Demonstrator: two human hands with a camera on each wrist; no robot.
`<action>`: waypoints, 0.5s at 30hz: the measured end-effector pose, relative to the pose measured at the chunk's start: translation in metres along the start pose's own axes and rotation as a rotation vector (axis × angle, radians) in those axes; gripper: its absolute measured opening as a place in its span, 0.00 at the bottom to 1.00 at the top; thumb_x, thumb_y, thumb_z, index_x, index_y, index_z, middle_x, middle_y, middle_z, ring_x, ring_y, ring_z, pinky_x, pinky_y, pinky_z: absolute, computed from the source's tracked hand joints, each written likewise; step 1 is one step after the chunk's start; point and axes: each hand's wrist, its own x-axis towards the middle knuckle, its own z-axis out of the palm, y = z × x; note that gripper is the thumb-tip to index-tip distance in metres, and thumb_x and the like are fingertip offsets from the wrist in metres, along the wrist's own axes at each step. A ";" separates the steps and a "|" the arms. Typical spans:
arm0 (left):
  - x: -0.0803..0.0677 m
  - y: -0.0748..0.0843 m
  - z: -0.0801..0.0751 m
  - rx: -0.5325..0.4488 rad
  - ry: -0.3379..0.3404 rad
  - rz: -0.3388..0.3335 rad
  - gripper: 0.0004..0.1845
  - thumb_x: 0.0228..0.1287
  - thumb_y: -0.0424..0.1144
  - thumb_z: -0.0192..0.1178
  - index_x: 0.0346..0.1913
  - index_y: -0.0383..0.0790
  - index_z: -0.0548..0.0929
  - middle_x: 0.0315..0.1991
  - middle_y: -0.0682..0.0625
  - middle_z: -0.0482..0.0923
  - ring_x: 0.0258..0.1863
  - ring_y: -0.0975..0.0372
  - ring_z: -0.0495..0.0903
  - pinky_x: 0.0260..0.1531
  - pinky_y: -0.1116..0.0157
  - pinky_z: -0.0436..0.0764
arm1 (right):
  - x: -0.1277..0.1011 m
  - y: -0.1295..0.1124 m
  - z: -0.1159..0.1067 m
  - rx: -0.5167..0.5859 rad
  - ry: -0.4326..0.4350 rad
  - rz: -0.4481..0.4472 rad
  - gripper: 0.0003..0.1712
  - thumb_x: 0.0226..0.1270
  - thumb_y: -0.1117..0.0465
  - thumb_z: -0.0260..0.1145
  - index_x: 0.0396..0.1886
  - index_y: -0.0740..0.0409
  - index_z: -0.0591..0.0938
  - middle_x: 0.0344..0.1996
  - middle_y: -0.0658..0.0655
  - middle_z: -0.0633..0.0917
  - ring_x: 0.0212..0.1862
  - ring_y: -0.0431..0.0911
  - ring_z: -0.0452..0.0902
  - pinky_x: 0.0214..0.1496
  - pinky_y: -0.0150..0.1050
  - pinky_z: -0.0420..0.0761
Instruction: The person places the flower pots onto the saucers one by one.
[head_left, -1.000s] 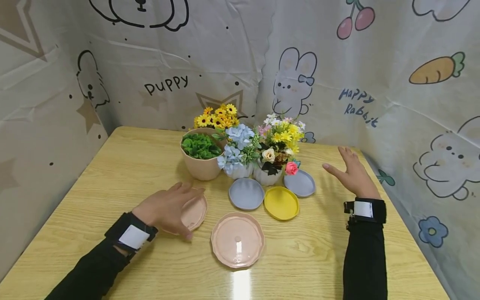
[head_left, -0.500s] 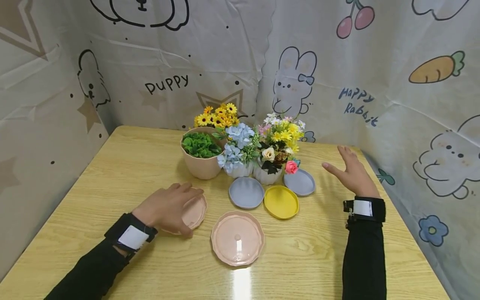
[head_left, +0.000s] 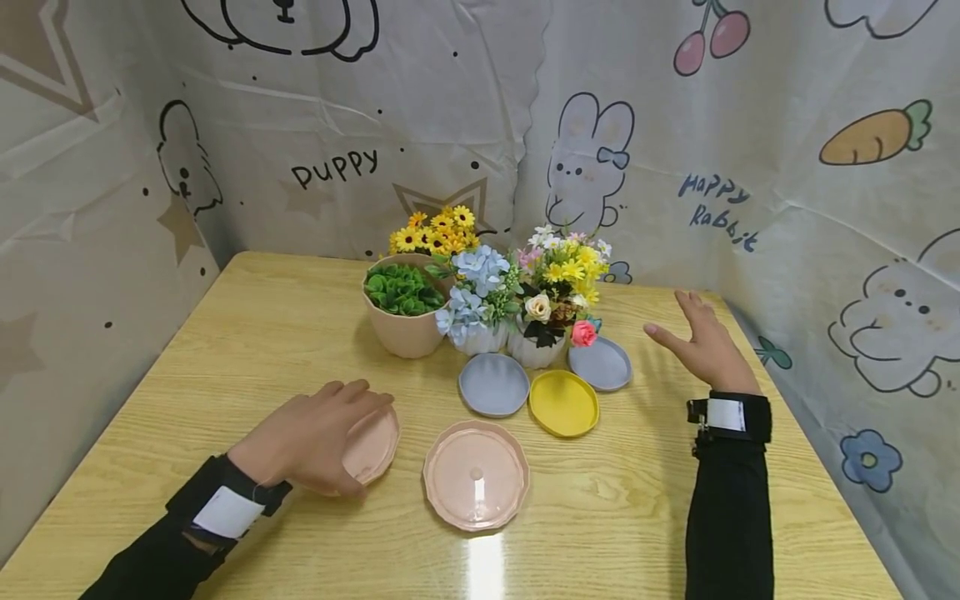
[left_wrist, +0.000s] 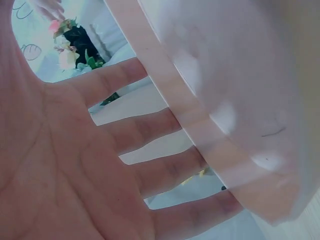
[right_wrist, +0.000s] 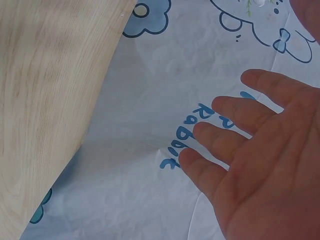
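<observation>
Near the centre plate (head_left: pixel 476 479), on its left, lies a second pink plate (head_left: pixel 377 448), under the left grip (head_left: pixel 313 440), the closer of the two hands. That grip spans wide, thumb and fingers holding the rim, fingertips hidden behind its wall. Roundish and faceted, this plate shows no long axis. The right grip (head_left: pixel 705 346), well apart to the centre plate's right, is spread and holds nothing. Beyond the glossy centre plate sit a smooth grey dish (head_left: pixel 493 385), a yellow dish (head_left: pixel 564 404) and a tan pot (head_left: pixel 408 336) on the wood-grained worktop (head_left: pixel 600 517).
</observation>
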 end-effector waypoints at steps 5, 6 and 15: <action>-0.009 0.003 0.001 -0.012 -0.012 -0.017 0.60 0.36 0.66 0.82 0.77 0.48 0.74 0.75 0.35 0.70 0.70 0.33 0.72 0.56 0.31 0.80 | 0.000 0.000 0.001 -0.004 -0.001 0.002 0.61 0.78 0.29 0.58 0.88 0.63 0.43 0.85 0.74 0.40 0.83 0.76 0.32 0.77 0.80 0.43; -0.011 0.003 0.001 -0.019 -0.017 -0.016 0.61 0.36 0.67 0.82 0.77 0.48 0.74 0.75 0.34 0.70 0.70 0.33 0.72 0.55 0.30 0.80 | 0.000 0.000 0.001 -0.004 0.000 0.004 0.61 0.78 0.29 0.58 0.88 0.63 0.43 0.85 0.74 0.41 0.83 0.76 0.32 0.77 0.80 0.43; -0.016 0.002 0.009 -0.044 -0.040 -0.022 0.61 0.35 0.67 0.82 0.78 0.48 0.74 0.76 0.35 0.69 0.71 0.32 0.70 0.57 0.29 0.78 | 0.001 -0.001 0.002 -0.016 -0.004 0.007 0.61 0.78 0.30 0.59 0.88 0.63 0.43 0.85 0.75 0.42 0.83 0.76 0.33 0.77 0.80 0.44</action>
